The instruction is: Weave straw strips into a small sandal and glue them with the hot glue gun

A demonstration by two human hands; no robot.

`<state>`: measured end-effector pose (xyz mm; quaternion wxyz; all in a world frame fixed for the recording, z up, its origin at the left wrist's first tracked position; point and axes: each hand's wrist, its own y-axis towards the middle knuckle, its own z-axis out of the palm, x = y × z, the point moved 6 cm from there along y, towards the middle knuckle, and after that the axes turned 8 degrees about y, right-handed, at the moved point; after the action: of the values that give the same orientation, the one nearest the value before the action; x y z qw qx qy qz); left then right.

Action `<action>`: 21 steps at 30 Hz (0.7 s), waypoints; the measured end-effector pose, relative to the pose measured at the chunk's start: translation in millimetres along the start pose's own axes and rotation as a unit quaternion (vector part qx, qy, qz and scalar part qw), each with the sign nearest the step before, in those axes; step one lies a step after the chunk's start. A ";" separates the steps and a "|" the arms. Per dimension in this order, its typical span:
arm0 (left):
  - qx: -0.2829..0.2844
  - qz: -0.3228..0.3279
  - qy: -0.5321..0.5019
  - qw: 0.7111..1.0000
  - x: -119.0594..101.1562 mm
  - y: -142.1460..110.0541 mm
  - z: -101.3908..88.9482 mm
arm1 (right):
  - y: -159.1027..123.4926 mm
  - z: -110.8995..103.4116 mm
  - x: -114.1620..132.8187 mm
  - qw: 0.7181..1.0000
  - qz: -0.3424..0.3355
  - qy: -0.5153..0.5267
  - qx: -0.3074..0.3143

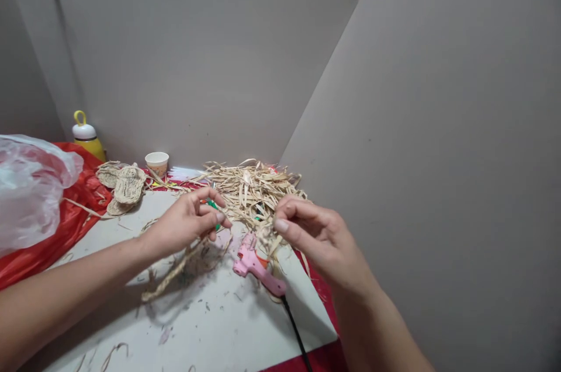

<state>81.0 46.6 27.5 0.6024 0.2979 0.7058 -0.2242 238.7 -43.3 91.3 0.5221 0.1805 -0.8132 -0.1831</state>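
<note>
My left hand (193,217) is closed, thumb and fingers bent together, above the white work board (210,325). A braided straw cord (170,278) runs down from beneath its fingers towards the board, and a thin strand loops by the fingertips. To the right, my right hand (315,237) makes a pinch with thumb and forefinger; what lies between the tips is too small to make out. A pink hot glue gun (258,270) rests on the board between the hands, its black cable leading to the front edge. Behind the hands lies a heap of dry straw strips (249,185).
Woven straw pieces (127,185) lie at the back left beside a red plastic bag (87,208) and a clear bag (35,185). A yellow bottle (90,138), a paper cup (156,163) and white sticks (186,173) stand or lie along the grey wall (197,68).
</note>
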 end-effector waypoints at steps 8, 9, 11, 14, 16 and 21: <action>-0.048 0.090 0.165 0.981 -8.9 -0.1 -3.5 | 4.7 12.9 -10.0 0.997 0.003 -0.075 0.033; -0.022 0.074 0.121 0.990 -10.5 -3.5 2.6 | 5.2 15.7 -11.4 0.996 0.003 -0.079 0.035; 0.008 0.043 0.060 0.997 -12.1 -8.2 11.0 | 5.8 19.7 -13.8 0.996 0.005 -0.077 0.040; 0.039 -0.015 0.004 0.999 -5.9 -7.6 17.0 | 5.9 21.2 -16.2 0.997 0.004 -0.066 0.048; 0.061 -0.042 -0.018 0.997 0.0 -4.7 19.4 | 5.9 20.4 -17.1 0.997 0.005 -0.065 0.046; 0.067 -0.052 -0.036 0.996 6.7 0.8 19.1 | 7.5 20.6 -18.8 0.997 0.002 -0.066 0.045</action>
<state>94.7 35.3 17.6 0.5942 0.2922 0.6813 -0.3121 226.4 -25.4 72.2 0.4592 0.1902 -0.8534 -0.1567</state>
